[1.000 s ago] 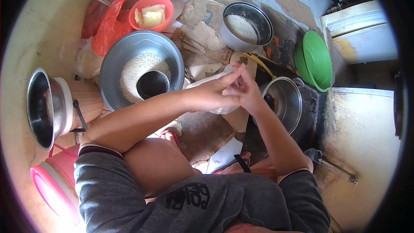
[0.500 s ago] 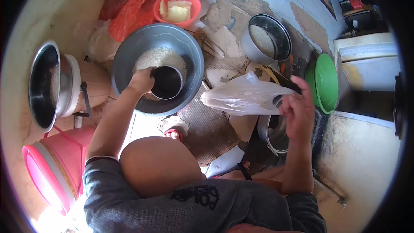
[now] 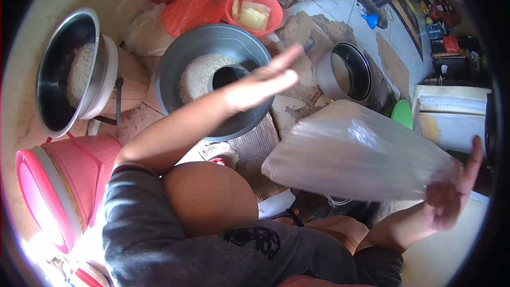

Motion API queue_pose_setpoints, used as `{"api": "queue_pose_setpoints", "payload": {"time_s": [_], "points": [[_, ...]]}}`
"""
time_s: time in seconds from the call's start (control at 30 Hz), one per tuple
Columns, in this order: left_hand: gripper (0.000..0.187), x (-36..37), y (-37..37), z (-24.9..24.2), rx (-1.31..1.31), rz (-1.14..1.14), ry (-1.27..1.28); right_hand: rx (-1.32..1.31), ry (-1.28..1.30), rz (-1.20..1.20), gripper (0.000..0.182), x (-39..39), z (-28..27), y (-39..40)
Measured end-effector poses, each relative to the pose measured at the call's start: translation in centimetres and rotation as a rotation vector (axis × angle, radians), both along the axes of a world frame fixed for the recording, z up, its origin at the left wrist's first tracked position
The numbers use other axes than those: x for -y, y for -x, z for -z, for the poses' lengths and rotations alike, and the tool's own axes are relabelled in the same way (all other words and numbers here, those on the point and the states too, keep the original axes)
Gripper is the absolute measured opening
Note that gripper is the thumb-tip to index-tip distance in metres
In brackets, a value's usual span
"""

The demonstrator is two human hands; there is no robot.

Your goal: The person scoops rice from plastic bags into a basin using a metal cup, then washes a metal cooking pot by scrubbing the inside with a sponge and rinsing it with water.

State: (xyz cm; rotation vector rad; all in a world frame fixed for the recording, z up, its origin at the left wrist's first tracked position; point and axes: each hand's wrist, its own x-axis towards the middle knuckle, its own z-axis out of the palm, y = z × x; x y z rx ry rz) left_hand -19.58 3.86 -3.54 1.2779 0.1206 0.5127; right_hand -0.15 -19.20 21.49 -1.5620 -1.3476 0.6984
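My left hand (image 3: 263, 85) is open, fingers stretched out, over the right side of a grey basin (image 3: 178, 48). In the basin lie white rice-like grains (image 3: 204, 74) and a dark round cup (image 3: 226, 76), partly hidden by that hand. My right hand (image 3: 446, 199) grips one end of a clear plastic bag (image 3: 356, 151), its index finger pointing up. The bag looks puffed out and stretches left from that hand across the floor area; I cannot make out anything inside it.
Left are a steel bowl with grains (image 3: 79, 74) and a pink bucket (image 3: 79, 180). Behind the basin sit a red bowl with pale blocks (image 3: 252, 13) and a red plastic bag (image 3: 196, 8). A metal pot (image 3: 340, 72), green basin (image 3: 402, 112) and blue funnel (image 3: 370, 20) lie right.
My left hand has let go of the dark cup, which stays in the basin, and swung right. The bag has puffed out as my right hand moved right and down with it.
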Motion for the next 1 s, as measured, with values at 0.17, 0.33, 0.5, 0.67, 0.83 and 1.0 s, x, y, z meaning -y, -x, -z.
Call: {"api": "queue_pose_setpoints", "payload": {"time_s": [0.17,0.33,0.5,0.67,0.83,1.0], "points": [[0.096,6.4,-2.7,-0.2,0.133,0.424,0.341,-0.195,-0.176,0.658,0.065,-8.0,-3.3,4.1],[0.078,7.5,1.2,0.0,0.18,0.595,0.951,-0.12,0.191,-0.203,0.054,-19.9,2.4,4.9],[0.075,8.6,3.5,0.9,0.315,0.532,1.085,-0.202,0.43,-0.184,0.05,-26.8,14.1,7.7],[0.072,8.6,4.4,1.3,0.358,0.497,1.095,-0.112,0.676,-0.198,0.059,-30.0,21.1,10.4],[0.069,8.3,5.0,1.7,0.402,0.459,1.092,-0.039,0.766,-0.223,0.06,-30.9,23.8,11.5],[0.066,8.0,5.1,2.2,0.451,0.436,1.098,-0.019,0.846,-0.216,0.06,-31.1,25.6,11.9]]}}
